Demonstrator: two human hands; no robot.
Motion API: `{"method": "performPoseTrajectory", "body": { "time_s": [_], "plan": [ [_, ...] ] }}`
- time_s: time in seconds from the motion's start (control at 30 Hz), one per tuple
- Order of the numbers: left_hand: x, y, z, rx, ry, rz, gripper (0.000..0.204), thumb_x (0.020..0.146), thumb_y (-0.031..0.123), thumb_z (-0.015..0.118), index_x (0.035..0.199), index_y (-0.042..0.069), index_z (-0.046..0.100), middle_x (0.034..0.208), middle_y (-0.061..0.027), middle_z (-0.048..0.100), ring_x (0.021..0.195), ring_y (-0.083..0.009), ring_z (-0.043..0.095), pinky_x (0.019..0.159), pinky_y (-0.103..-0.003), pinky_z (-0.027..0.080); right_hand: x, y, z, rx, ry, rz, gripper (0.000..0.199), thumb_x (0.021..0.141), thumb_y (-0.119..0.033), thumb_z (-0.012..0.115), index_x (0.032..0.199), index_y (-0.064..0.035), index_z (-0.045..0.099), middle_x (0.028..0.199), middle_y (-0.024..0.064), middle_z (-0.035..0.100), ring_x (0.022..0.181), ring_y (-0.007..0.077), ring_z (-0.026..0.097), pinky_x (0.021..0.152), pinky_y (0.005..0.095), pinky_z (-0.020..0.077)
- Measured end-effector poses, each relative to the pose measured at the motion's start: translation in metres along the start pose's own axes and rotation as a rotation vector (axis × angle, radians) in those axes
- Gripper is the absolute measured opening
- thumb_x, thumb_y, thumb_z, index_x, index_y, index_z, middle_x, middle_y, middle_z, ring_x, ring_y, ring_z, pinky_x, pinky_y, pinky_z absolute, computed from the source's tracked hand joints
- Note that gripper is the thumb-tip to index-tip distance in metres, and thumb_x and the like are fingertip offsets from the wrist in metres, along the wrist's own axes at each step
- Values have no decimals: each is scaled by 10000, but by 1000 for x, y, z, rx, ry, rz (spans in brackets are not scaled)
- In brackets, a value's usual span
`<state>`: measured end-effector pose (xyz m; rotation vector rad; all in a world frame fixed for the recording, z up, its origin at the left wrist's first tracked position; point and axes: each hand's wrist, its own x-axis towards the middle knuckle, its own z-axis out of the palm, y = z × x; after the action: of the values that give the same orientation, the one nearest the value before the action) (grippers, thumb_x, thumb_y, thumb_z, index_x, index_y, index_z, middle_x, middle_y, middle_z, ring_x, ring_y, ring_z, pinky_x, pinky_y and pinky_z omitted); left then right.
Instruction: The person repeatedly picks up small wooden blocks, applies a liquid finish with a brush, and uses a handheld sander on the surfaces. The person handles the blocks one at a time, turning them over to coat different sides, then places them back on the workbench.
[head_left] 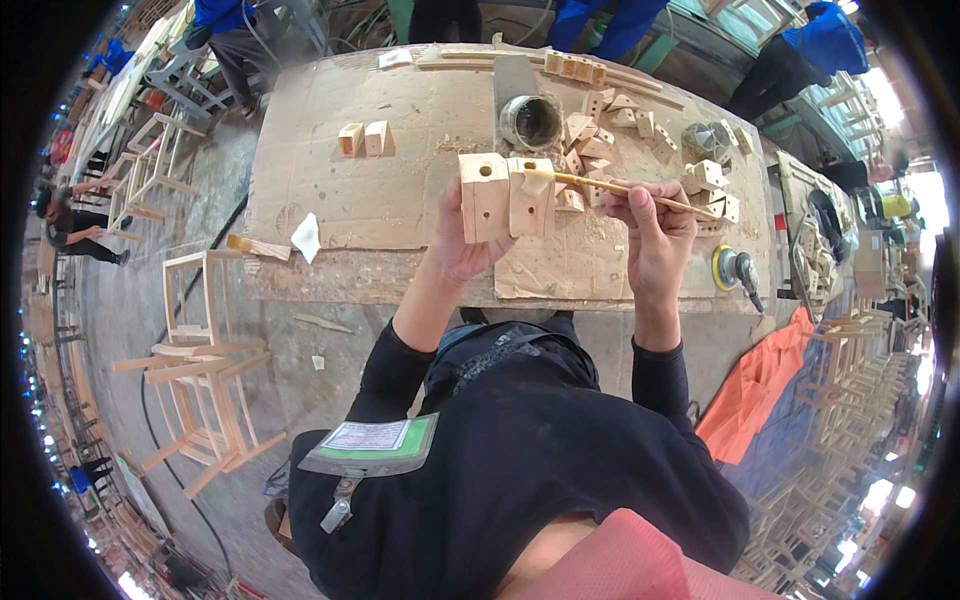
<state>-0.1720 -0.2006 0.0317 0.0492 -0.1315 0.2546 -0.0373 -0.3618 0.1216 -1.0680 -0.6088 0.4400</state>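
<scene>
My left hand [462, 248] grips two pale wooden blocks side by side above the workbench. Round holes show in the faces of the left block [486, 195] and the right block [526, 218]. Between thumb and fingers, my right hand [662, 232] pinches a thin wooden stick [605, 184]. The stick's pale, flattened tip lies against the upper part of the right block, near its hole. Just beyond the blocks, an open round can [532, 122] with a dark inside rests on the bench.
Cardboard [400, 100] covers the workbench. Many drilled blocks [590, 145] lie heaped right of the can; two blocks [376, 138] stand at the far left. A sander [738, 270] sits at the right edge, a white scrap [306, 237] at the left. Chair frames [205, 370] stand left.
</scene>
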Motion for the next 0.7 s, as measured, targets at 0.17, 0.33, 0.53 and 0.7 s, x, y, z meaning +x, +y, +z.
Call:
{"method": "performPoseTrajectory", "body": {
  "time_s": [0.17, 0.33, 0.53, 0.7],
  "plan": [
    [-3, -1, 0, 12, -2, 17, 956, 801, 599, 622, 1402, -58, 275, 1349, -267, 393, 1186, -367, 513, 995, -389, 492, 0, 1, 0, 9, -34, 8, 99, 887, -32, 636, 896, -6, 541, 910, 190, 684, 781, 227, 693, 700, 333, 588],
    [-2, -6, 13, 136, 146, 115, 971, 796, 611, 620, 1396, -67, 271, 1337, -275, 388, 1182, -359, 515, 987, -389, 499, -3, 0, -6, 0, -79, 42, 133, 880, 0, 630, 868, -22, 499, 907, 199, 681, 791, 236, 692, 684, 330, 593],
    [0, -4, 5, 105, 39, 48, 932, 829, 614, 574, 1405, -49, 261, 1335, -263, 386, 1190, -355, 509, 968, -375, 514, -7, -3, -12, -23, -118, 52, 156, 879, -9, 635, 865, -30, 481, 853, 194, 678, 746, 229, 692, 649, 323, 592],
    [3, -8, 13, 113, 33, 86, 864, 869, 592, 531, 1397, -45, 281, 1343, -246, 397, 1201, -330, 508, 978, -376, 507, -10, -4, -17, 27, -79, 101, 143, 899, -32, 618, 851, -31, 483, 831, 186, 677, 715, 223, 688, 627, 311, 586]
  ]
}}
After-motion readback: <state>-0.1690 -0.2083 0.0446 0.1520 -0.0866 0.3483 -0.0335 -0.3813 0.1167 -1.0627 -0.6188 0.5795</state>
